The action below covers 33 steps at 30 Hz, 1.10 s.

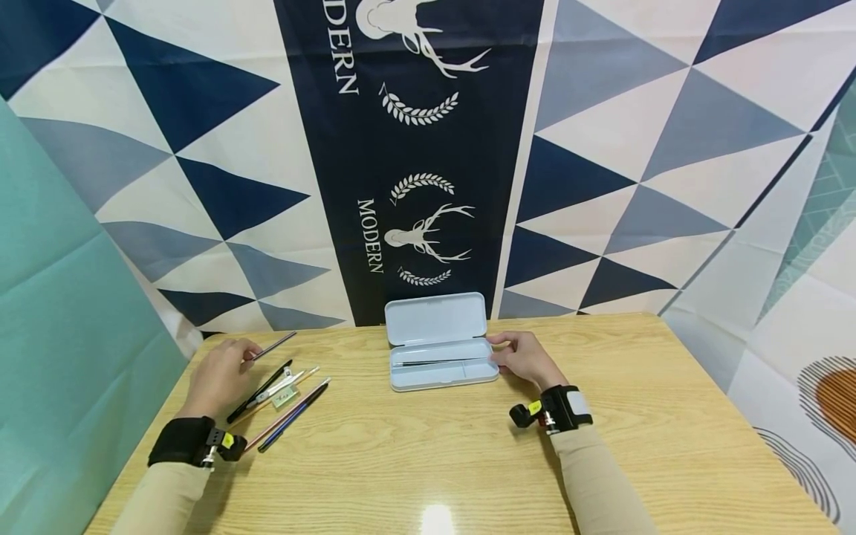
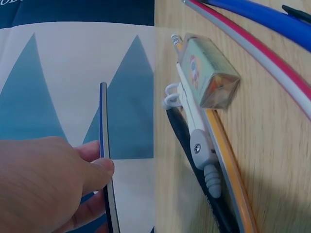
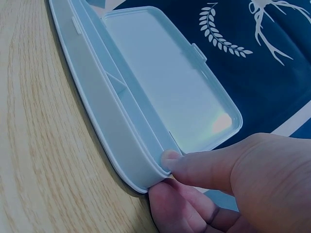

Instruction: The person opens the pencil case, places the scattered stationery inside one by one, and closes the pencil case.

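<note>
My left hand pinches a thin striped pencil between thumb and fingers, raised at the table's left side. Close beside that hand lie a boxed eraser, a white drawing compass, an orange pencil and a black pen. My right hand grips the right end of a pale blue pencil case, thumb on the rim and fingers outside. The case's lid stands up, tilted back. One thin dark pencil lies in its rear compartment.
A blue pen and a red-and-silver pencil lie at the near side of the pile. The wooden table ends at a patterned cloth behind the case. A teal cloth hangs at the left.
</note>
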Each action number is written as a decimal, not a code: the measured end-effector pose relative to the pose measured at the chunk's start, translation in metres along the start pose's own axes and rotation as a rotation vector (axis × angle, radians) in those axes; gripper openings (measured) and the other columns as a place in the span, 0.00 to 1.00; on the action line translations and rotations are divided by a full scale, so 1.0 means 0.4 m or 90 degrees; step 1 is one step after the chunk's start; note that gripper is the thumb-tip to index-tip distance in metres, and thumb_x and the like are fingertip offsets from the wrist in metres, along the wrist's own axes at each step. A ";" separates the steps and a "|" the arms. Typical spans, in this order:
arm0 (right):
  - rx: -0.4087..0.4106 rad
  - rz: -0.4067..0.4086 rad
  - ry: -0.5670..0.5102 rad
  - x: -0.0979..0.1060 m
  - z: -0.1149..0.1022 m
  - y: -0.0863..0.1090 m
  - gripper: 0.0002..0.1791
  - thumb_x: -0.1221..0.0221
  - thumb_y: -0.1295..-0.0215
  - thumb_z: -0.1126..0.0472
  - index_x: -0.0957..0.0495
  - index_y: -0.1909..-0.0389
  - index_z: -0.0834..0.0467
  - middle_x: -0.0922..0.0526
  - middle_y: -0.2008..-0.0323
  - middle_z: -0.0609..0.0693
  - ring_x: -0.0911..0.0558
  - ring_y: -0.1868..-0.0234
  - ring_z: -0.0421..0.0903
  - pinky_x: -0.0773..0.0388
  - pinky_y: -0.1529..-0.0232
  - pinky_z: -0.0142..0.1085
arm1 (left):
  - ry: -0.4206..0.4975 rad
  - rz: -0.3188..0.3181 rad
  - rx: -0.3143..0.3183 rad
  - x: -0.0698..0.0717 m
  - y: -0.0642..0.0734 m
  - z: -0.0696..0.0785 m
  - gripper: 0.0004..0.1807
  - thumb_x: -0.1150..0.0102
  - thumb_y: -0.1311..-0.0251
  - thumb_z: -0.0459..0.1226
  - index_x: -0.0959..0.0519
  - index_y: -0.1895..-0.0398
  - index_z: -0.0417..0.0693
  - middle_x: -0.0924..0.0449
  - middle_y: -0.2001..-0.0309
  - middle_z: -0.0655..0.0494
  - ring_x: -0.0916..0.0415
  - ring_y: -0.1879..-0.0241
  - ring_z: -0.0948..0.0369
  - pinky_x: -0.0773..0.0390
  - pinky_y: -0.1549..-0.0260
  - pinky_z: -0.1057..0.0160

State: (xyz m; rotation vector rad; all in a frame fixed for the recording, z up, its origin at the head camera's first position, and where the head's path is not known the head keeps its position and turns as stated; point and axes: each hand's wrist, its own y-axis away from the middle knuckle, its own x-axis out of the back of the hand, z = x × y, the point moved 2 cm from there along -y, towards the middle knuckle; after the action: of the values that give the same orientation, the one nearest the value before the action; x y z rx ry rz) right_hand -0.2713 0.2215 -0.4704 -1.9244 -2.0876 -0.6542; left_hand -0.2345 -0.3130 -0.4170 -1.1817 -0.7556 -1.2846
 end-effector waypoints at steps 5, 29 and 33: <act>0.006 0.003 -0.001 0.001 -0.003 0.003 0.25 0.33 0.25 0.70 0.18 0.29 0.67 0.23 0.74 0.48 0.20 0.71 0.42 0.21 0.67 0.31 | -0.001 0.006 -0.014 -0.008 -0.001 0.011 0.10 0.35 0.29 0.23 0.14 0.48 0.35 0.15 0.56 0.37 0.15 0.59 0.44 0.15 0.59 0.40; -0.004 0.001 -0.006 0.000 -0.003 0.003 0.25 0.33 0.24 0.69 0.18 0.28 0.67 0.22 0.73 0.48 0.21 0.70 0.43 0.21 0.67 0.31 | -0.004 0.040 -0.121 -0.024 -0.007 0.064 0.11 0.27 0.32 0.23 0.13 0.51 0.42 0.14 0.55 0.43 0.15 0.58 0.47 0.14 0.58 0.44; -0.002 0.003 -0.003 0.001 -0.003 0.003 0.25 0.33 0.24 0.69 0.18 0.29 0.67 0.22 0.72 0.49 0.21 0.70 0.43 0.20 0.66 0.30 | -0.007 0.034 -0.125 -0.031 -0.014 0.070 0.11 0.28 0.31 0.23 0.13 0.50 0.42 0.14 0.55 0.44 0.15 0.58 0.48 0.14 0.59 0.46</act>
State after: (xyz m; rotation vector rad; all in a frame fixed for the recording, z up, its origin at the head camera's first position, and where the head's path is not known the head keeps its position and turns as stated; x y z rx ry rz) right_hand -0.2702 0.2212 -0.4692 -1.9336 -2.0860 -0.6535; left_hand -0.2374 -0.2821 -0.4195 -1.3588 -0.6118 -1.3308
